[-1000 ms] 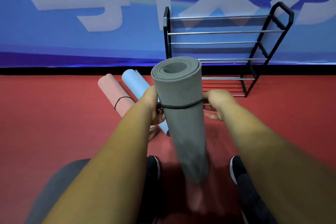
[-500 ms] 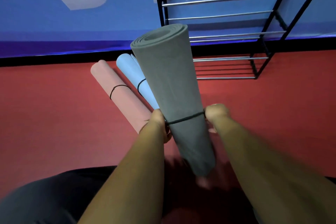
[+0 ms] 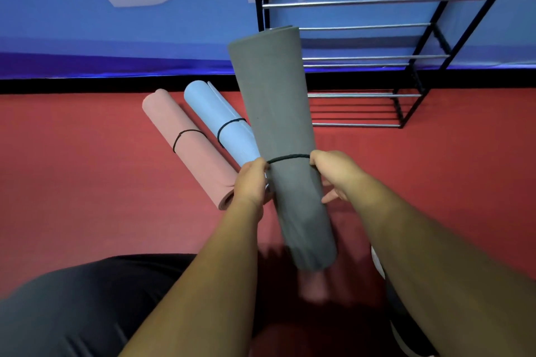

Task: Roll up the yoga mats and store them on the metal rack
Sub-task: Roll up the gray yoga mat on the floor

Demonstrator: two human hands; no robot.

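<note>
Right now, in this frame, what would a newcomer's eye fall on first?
The grey mat, rolled and tilted upright at centre, gripped by the left hand and right hand where a black band circles it. On the red floor to its left lie a pink mat and a blue mat, both rolled and banded. Behind on the right, the metal rack stands against the blue wall.

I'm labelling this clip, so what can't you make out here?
Head view:
Grey yoga mat, lower end: motion-blurred.
Blue yoga mat, near end: behind the grey mat and left hand.
Metal rack, top: cut off by the upper edge.
Right hand, grip on the black band: hidden by the hand's back.
</note>
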